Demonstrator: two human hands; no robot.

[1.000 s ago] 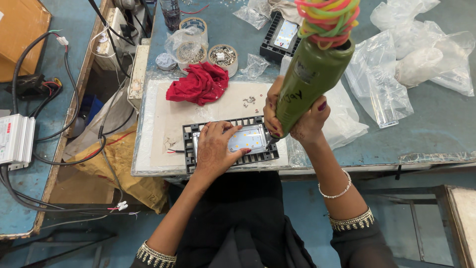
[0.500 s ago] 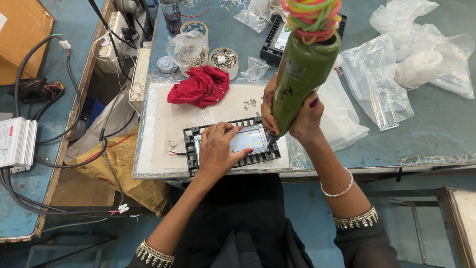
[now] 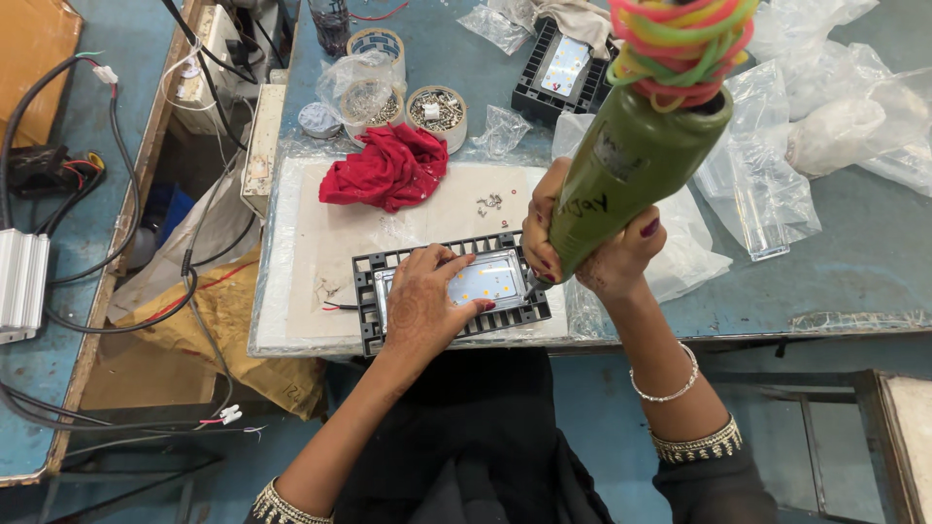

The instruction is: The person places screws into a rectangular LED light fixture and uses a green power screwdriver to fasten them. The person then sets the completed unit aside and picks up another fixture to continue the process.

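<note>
At the near edge of the tabletop, the right hand [image 3: 592,254] is wrapped tight around a fat olive-green powered screwdriver [image 3: 636,160], its tip down at the right end of the job. Coloured rubber bands [image 3: 680,44], pink, yellow and green, ring the tool's top. The left hand [image 3: 424,312] lies flat and spread, gripping nothing, simply pressing on a black ribbed rectangular lamp housing [image 3: 451,291] with a pale plate of small yellow dots set in it.

That housing sits on a cream mat [image 3: 320,243] at the front edge, red and black leads trailing from its left end. The plate looks seated in the frame, and going by where the tip stands, fastening at the right end is under way; which screws are already in is too small to tell.

Further out: loose small screws [image 3: 488,202] glint on the mat, a crumpled red cloth [image 3: 388,170] lies behind them, and round tubs of metal hardware [image 3: 436,107] sit beyond. Toward the far edge, a second black housing [image 3: 563,68]. Crinkled clear plastic bags [image 3: 767,184] cover the right side of the blue-grey top.
</note>
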